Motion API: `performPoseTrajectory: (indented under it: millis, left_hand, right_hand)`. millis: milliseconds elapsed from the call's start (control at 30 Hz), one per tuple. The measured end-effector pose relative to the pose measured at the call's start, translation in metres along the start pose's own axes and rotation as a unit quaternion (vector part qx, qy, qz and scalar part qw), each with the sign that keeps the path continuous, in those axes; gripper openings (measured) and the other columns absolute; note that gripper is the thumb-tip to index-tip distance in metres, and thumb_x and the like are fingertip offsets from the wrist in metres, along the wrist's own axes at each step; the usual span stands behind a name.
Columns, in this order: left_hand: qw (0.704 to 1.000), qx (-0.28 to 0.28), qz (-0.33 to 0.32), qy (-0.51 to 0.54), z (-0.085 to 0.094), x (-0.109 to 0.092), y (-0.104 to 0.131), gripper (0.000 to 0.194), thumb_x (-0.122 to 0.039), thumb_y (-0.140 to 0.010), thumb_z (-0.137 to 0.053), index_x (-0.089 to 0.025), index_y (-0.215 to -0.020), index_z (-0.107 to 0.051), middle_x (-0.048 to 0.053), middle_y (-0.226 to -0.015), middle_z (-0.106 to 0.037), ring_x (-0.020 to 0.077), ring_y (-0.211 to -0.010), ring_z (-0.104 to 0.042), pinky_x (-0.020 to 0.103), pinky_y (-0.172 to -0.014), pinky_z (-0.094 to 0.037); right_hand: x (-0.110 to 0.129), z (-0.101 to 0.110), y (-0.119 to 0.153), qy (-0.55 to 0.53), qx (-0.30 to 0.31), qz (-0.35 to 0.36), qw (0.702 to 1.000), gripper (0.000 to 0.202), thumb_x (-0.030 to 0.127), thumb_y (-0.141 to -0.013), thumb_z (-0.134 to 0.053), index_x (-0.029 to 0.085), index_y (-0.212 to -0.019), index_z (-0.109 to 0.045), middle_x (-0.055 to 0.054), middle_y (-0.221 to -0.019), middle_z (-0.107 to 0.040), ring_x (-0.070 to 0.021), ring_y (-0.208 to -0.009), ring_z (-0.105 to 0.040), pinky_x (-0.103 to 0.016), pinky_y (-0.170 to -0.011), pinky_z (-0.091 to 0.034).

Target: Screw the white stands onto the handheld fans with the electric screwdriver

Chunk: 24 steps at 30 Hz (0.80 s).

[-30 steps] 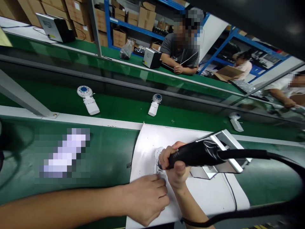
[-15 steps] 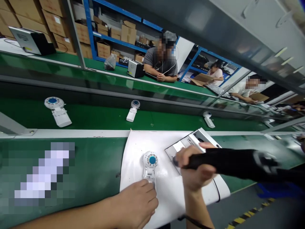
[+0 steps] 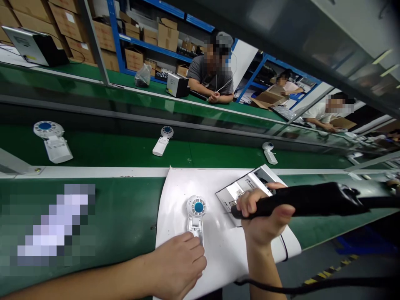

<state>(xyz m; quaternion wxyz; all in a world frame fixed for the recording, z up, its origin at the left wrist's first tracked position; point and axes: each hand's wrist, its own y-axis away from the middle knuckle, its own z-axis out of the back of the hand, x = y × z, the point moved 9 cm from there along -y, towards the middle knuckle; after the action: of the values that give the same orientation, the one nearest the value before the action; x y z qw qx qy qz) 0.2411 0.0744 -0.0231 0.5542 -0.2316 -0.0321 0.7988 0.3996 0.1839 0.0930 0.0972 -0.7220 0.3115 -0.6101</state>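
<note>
A small white handheld fan (image 3: 197,206) with a blue centre lies on the white sheet, its round head pointing away from me. My left hand (image 3: 181,260) has its fingers curled over the fan's handle and hides the lower part of it. To the right, my right hand (image 3: 265,214) grips a black corded electric screwdriver (image 3: 312,199), held roughly level above the sheet. Its thick cord end points right, and its narrow end is on the left. Behind that hand a silver-white box (image 3: 246,183) with printed lettering sits on the sheet, partly covered.
More white fans (image 3: 58,148) lie spaced along the green conveyor belt (image 3: 134,146) beyond a white rail (image 3: 103,171). A pixelated oblong (image 3: 56,227) is on the green bench at left. Co-workers sit across the line. A black cord (image 3: 275,287) runs low on the right.
The fans on the belt have shifted left. My right hand has moved slightly right with the screwdriver, which now lies more level. My left hand stays on the fan.
</note>
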Motion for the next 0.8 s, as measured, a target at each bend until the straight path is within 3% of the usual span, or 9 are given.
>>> performPoseTrajectory:
  millis: [233,467,800]
  left_hand:
    - [1.000,-0.004,-0.003,0.005,0.004,-0.001,-0.001,0.014,-0.031,-0.103,-0.059,-0.018,-0.099,-0.057,0.006,-0.093,-0.064,0.0247,-0.086,-0.055,0.040,-0.083,-0.040]
    - [1.000,-0.010,-0.001,-0.005,0.001,0.000,0.000,0.016,-0.033,-0.102,-0.063,-0.018,-0.101,-0.059,0.005,-0.092,-0.065,0.0243,-0.086,-0.056,0.040,-0.085,-0.041]
    - [1.000,-0.022,-0.009,-0.011,0.002,0.000,0.000,0.015,-0.032,-0.100,-0.063,-0.017,-0.098,-0.059,0.005,-0.090,-0.064,0.0236,-0.083,-0.053,0.041,-0.080,-0.041]
  right_hand:
    - [-0.010,-0.046,0.043,-0.079,0.063,-0.049,0.994,0.055,0.081,-0.090,-0.061,0.032,-0.113,-0.054,0.012,-0.054,-0.049,-0.0106,-0.036,-0.037,-0.026,-0.042,-0.041]
    - [-0.032,-0.054,0.046,-0.094,0.073,-0.082,0.990,0.052,0.078,-0.090,-0.064,0.031,-0.109,-0.053,0.012,-0.055,-0.048,-0.0101,-0.038,-0.038,-0.025,-0.044,-0.040]
    - [-0.055,-0.061,0.056,-0.111,0.106,-0.102,0.983,0.037,0.061,-0.094,-0.070,0.030,-0.108,-0.055,0.011,-0.055,-0.051,-0.0089,-0.039,-0.039,-0.021,-0.042,-0.037]
